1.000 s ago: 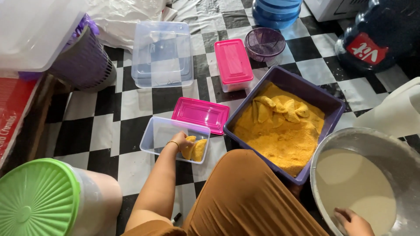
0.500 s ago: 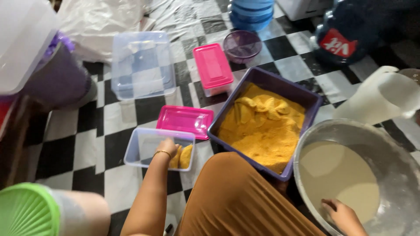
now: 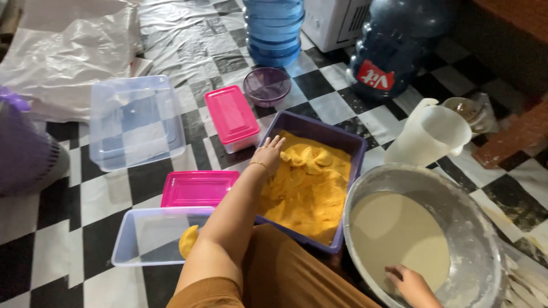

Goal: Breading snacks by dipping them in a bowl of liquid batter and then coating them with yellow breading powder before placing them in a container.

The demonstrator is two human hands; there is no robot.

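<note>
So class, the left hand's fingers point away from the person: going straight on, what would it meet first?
Probably the folded yellow pieces in the purple tub, just ahead of the left hand; depth is unclear.

1. A home kitchen floor is shown, tiled in black-and-white checks [image 3: 57, 211].
2. Food preparation is indicated by a purple tub of yellow pieces [image 3: 311, 188] and a metal bowl of batter [image 3: 422, 228].
3. Stacked water jugs [image 3: 274, 25] are seen behind.

Dim warm indoor light, soft shadows, faint glare on the plastic sheet [image 3: 74, 51], slight motion blur, grainy edges.
</note>
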